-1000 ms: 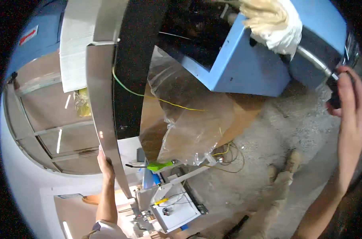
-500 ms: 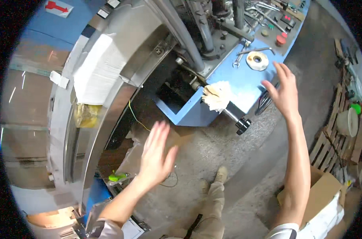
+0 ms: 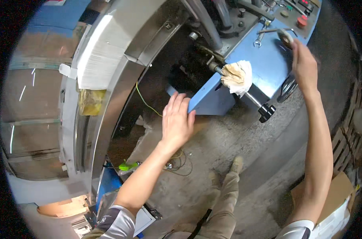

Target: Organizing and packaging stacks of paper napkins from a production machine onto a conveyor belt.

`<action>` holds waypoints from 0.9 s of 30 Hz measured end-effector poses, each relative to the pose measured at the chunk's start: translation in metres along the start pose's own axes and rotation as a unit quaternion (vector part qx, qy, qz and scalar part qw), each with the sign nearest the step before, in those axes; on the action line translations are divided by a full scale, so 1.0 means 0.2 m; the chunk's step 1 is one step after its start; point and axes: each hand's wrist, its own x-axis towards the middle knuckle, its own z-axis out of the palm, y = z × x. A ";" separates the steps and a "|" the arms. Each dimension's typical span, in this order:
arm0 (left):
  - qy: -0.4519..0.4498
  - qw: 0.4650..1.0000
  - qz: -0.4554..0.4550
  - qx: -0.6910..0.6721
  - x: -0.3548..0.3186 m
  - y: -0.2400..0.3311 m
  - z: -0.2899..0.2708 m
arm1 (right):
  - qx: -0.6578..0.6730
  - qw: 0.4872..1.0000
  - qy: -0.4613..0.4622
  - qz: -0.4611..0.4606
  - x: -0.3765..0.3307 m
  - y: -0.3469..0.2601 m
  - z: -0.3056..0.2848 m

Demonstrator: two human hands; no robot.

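Note:
My right hand pinches a whitish roll of tape by its edge and holds it tilted above the blue machine top. My left hand grips the near corner of the machine's blue metal frame, fingers over the edge and thumb on the near side. Between the hands, a crumpled, stained white cloth or paper hangs on a metal shaft ending in a black knob. On the blue top, close to the tape roll, lies a wrench.
A red push button sits on the control panel at the far right. A black handwheel juts from the machine's side. Left of me stands a curved metal machine body. A yellow-green wire hangs below. A cardboard box stands at the lower right.
My right hand has taken hold of the tape roll and raised it off the blue top. My left hand has moved forward and right onto the blue frame. The view has shifted.

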 end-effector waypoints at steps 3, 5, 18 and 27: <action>-0.005 1.000 0.014 0.019 -0.12 -0.09 -0.03 | 0.093 0.984 0.041 0.149 -0.03 -0.02 0.01; -0.013 0.999 0.006 0.032 -0.21 -0.12 -0.04 | 0.141 0.974 0.080 0.161 -0.03 0.01 0.02; -0.080 0.991 -0.021 0.101 -0.52 -0.43 -0.16 | 0.515 0.761 -0.099 0.383 -0.61 -1.03 -0.35; -0.092 0.990 -0.025 0.101 -0.48 -0.37 -0.13 | 0.578 0.591 -0.325 0.460 -0.66 -1.16 0.95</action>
